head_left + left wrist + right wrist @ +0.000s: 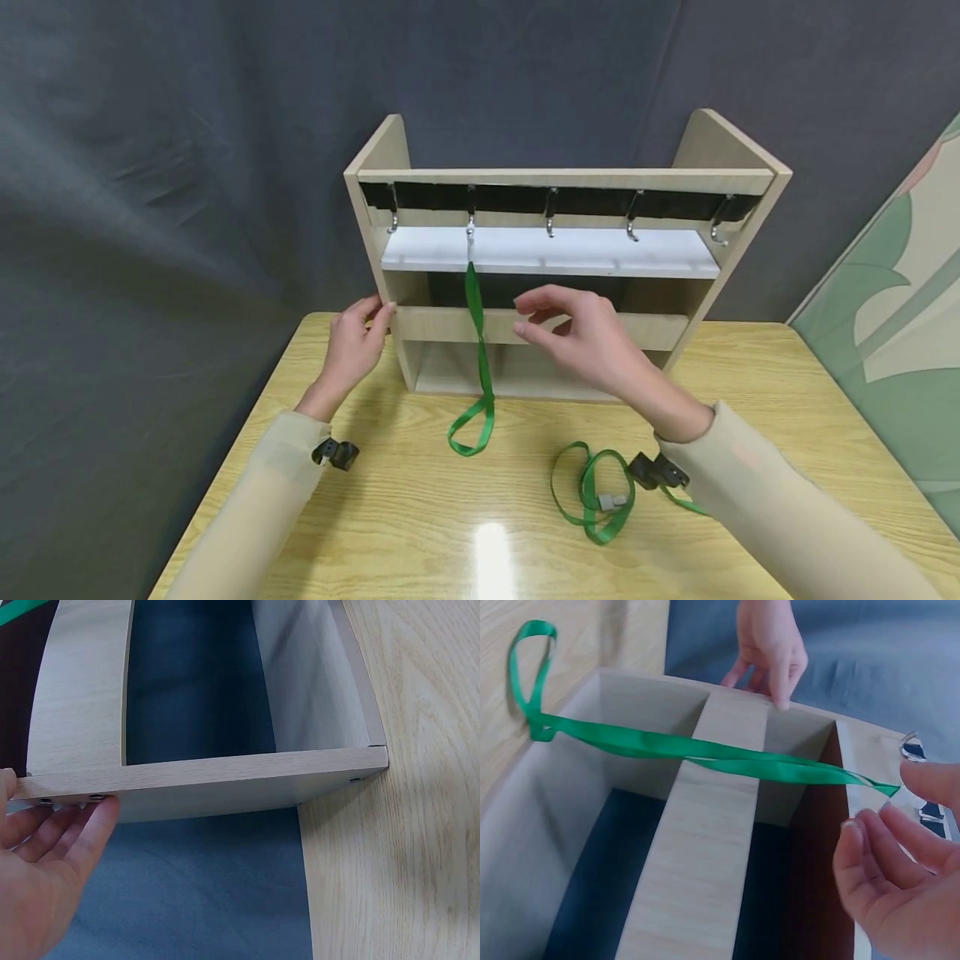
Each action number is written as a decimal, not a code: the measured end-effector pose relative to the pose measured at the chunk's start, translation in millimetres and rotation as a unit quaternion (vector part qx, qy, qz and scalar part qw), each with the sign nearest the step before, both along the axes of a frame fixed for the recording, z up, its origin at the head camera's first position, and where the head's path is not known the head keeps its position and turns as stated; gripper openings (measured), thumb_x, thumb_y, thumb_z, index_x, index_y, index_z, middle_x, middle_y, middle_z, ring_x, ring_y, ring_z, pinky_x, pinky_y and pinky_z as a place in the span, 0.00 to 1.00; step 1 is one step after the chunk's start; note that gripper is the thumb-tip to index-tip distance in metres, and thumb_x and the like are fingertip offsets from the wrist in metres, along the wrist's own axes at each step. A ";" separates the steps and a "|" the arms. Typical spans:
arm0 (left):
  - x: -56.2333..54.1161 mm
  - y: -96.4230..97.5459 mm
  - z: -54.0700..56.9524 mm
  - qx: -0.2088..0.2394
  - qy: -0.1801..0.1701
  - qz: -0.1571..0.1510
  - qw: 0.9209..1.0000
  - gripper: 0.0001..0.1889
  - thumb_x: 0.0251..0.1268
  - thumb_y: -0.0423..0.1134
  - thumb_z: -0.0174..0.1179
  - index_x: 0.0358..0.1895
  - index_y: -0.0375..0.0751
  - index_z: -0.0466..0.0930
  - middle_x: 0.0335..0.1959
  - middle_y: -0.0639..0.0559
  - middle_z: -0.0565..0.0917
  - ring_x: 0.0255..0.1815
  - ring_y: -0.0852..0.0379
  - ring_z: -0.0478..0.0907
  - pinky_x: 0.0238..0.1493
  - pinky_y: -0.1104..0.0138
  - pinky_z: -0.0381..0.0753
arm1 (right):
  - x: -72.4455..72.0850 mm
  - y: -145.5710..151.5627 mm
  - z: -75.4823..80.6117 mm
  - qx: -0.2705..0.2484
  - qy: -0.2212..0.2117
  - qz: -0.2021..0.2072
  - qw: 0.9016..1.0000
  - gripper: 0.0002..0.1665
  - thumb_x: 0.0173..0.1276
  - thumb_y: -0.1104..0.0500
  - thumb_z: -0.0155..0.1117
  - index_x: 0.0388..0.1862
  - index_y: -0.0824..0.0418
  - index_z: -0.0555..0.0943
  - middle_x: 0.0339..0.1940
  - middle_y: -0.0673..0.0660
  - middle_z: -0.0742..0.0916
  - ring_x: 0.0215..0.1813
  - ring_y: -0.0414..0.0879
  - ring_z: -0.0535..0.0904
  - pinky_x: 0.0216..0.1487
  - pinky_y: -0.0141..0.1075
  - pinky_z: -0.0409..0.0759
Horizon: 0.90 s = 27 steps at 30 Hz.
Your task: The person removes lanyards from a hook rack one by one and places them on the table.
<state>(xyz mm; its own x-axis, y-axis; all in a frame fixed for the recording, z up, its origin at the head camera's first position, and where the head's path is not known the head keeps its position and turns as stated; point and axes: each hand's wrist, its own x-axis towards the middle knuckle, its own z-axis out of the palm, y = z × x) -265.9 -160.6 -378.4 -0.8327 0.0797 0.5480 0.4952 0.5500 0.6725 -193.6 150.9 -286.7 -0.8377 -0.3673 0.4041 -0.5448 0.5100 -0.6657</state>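
A green lanyard [481, 350] hangs by its metal clip from the second hook [471, 200] from the left on a small wooden rack [540, 325]. Its lower loop rests on the table. My left hand [354, 340] grips the rack's left side panel [217, 771], thumb at the front edge and fingers against the outer face. To the right of the hanging lanyard, my right hand [577, 329] is in front of the rack with fingers bent, thumb apart and nothing held. In the right wrist view, its fingertips [853, 829] appear close to the lanyard's upper end.
A second green lanyard [590, 492] lies coiled on the wooden table [420, 517] with a grey buckle [611, 502], partly under my right forearm. Other metal hooks [551, 212] line the rack's black strip. Dark cloth [540, 75] stands behind; a patterned panel [900, 333] is at right.
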 end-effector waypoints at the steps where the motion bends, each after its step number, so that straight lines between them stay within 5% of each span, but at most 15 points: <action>1: -0.5 0.2 -0.1 0.000 0.004 0.000 1.000 0.17 0.74 0.43 0.52 0.51 0.31 0.80 0.44 0.40 0.81 0.44 0.48 0.81 0.35 0.63 0.85 | -1.2 -2.0 2.3 -0.007 0.004 -0.004 1.000 0.14 0.65 0.56 0.67 0.48 0.59 0.82 0.43 0.51 0.85 0.43 0.40 0.80 0.39 0.36 0.82; 15: -2.0 0.3 -2.2 -0.007 0.017 0.010 1.000 0.16 0.74 0.42 0.52 0.47 0.31 0.81 0.41 0.40 0.81 0.41 0.47 0.81 0.33 0.61 0.85 | -25.0 -38.7 14.4 -0.123 0.028 -0.023 0.992 0.22 0.63 0.60 0.70 0.54 0.65 0.80 0.47 0.56 0.85 0.48 0.44 0.81 0.46 0.32 0.80; 27: -2.1 -0.5 -2.2 -0.007 0.020 0.006 1.000 0.16 0.74 0.43 0.52 0.47 0.31 0.81 0.41 0.41 0.82 0.41 0.49 0.82 0.33 0.62 0.85 | -30.6 -63.1 21.6 -0.129 0.025 -0.055 0.990 0.22 0.65 0.57 0.68 0.56 0.64 0.80 0.47 0.55 0.85 0.46 0.39 0.81 0.46 0.30 0.80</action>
<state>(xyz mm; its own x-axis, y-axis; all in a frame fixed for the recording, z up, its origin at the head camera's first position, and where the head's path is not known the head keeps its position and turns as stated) -267.9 -161.1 -380.6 -0.8110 0.0768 0.5800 0.5145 0.5657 0.6444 -224.2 87.8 -265.1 -0.8432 -0.1545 0.5150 -0.5315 0.3841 -0.7550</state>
